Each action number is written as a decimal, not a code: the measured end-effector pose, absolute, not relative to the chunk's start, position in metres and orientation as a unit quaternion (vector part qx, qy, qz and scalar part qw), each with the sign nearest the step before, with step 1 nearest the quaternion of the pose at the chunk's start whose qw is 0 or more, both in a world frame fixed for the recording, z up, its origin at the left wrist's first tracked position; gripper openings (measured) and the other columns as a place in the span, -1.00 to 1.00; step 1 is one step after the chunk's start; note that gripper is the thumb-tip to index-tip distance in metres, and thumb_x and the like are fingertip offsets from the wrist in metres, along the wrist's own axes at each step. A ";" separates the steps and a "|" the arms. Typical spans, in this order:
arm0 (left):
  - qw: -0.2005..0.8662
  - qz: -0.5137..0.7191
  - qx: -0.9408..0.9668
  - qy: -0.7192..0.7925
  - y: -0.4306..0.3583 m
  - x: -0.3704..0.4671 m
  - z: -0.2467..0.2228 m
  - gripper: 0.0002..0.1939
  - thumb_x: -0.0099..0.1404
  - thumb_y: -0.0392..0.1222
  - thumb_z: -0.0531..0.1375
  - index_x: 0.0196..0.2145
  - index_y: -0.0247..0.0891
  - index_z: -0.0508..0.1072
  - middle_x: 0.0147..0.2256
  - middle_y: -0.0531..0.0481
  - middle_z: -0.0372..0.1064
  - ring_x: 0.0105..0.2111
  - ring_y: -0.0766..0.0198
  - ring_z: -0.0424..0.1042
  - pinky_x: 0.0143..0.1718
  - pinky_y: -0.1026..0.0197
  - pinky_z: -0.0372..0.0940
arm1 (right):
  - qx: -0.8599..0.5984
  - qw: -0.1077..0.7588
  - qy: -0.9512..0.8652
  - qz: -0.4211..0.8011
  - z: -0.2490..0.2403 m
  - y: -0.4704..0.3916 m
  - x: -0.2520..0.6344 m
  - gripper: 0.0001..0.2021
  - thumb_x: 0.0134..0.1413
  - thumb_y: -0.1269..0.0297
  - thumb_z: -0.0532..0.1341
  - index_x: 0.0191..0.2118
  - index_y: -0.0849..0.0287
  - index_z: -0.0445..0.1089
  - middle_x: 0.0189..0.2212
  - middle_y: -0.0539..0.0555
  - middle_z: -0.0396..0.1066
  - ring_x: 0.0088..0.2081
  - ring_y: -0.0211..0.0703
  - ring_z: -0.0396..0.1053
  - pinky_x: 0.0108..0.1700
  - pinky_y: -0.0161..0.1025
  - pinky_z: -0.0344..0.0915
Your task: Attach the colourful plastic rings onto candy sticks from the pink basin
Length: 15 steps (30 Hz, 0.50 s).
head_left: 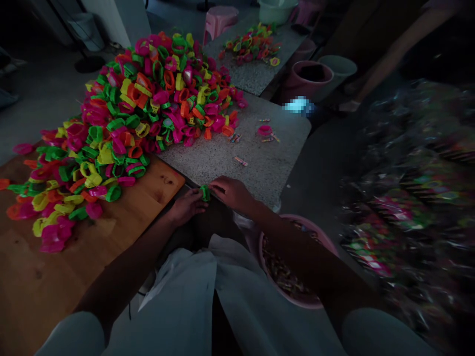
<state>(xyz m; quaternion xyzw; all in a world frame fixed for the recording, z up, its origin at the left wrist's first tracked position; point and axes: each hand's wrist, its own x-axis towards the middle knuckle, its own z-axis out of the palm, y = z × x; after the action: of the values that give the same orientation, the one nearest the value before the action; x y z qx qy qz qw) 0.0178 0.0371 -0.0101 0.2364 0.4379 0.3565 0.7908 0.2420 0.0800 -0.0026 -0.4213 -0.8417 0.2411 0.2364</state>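
Holding the green toy watch (205,193) in our left hand (185,207) near the worktop (265,165), we have our right hand (233,192) at its right side, grip unclear. Its long axis we cannot tell.

Both bare forearms reach forward and converge over the lap. The bare left hand (187,206) is low with its fingers pointing right; the bare right hand (232,192), slightly farther, bends left, its fingertips pinched near the left ones.
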 end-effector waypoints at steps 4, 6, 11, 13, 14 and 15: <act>0.788 0.362 0.225 0.444 0.039 0.018 -0.006 -0.68 0.31 -0.09 0.39 -0.06 -0.24 0.45 -0.22 0.00 0.50 -0.32 0.27 0.59 -0.38 0.28 0.47 | -0.410 0.200 -0.870 0.186 -0.007 0.078 0.235 -0.78 0.48 0.26 0.18 0.02 0.08 0.58 -0.05 0.14 0.55 -0.03 -0.09 0.48 0.02 -0.21 0.33; 0.778 0.363 0.241 0.453 0.040 0.019 -0.005 -0.67 0.30 -0.06 0.41 -0.10 -0.25 0.46 -0.21 0.00 0.50 -0.33 0.28 0.59 -0.39 0.29 0.47 | -0.408 0.193 -0.876 0.170 -0.009 0.076 0.234 -0.78 0.49 0.25 0.16 0.02 0.08 0.57 -0.05 0.15 0.53 -0.04 -0.09 0.47 0.00 -0.21 0.33; 0.778 0.358 0.224 0.464 0.044 0.020 -0.002 -0.64 0.28 -0.02 0.44 -0.11 -0.29 0.49 -0.17 -0.10 0.57 -0.32 0.28 0.58 -0.41 0.33 0.43 | -0.451 0.243 -0.835 0.200 -0.008 0.073 0.233 -0.82 0.45 0.29 0.19 -0.02 0.12 0.55 -0.08 0.14 0.54 -0.07 -0.09 0.48 0.00 -0.21 0.35; 0.771 0.383 0.184 0.474 0.047 0.020 -0.001 -0.66 0.29 -0.01 0.42 -0.13 -0.27 0.49 -0.16 -0.08 0.58 -0.33 0.31 0.57 -0.45 0.35 0.38 | -0.484 0.284 -0.798 0.220 -0.006 0.071 0.234 -0.84 0.43 0.28 0.20 -0.05 0.12 0.54 -0.11 0.13 0.55 -0.09 -0.09 0.49 -0.01 -0.21 0.36; 0.764 0.400 0.167 0.479 0.048 0.020 0.000 -0.68 0.29 -0.02 0.42 -0.15 -0.25 0.49 -0.19 -0.04 0.57 -0.36 0.34 0.54 -0.47 0.37 0.34 | -0.496 0.302 -0.782 0.228 -0.006 0.069 0.235 -0.85 0.42 0.27 0.20 -0.07 0.12 0.53 -0.13 0.13 0.56 -0.10 -0.08 0.49 -0.01 -0.20 0.36; 0.755 0.418 0.155 0.481 0.049 0.021 0.001 -0.70 0.28 -0.03 0.42 -0.18 -0.24 0.49 -0.23 0.00 0.55 -0.40 0.38 0.50 -0.49 0.38 0.30 | -0.503 0.315 -0.769 0.236 -0.005 0.067 0.235 -0.85 0.41 0.25 0.21 -0.09 0.12 0.53 -0.15 0.13 0.56 -0.11 -0.08 0.49 -0.01 -0.19 0.37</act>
<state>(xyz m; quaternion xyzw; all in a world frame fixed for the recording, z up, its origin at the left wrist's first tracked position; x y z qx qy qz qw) 0.0209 0.0495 0.0009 0.1548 0.4808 0.4180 0.7551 0.2346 0.0670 -0.0050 -0.5028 -0.7694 0.2361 0.3152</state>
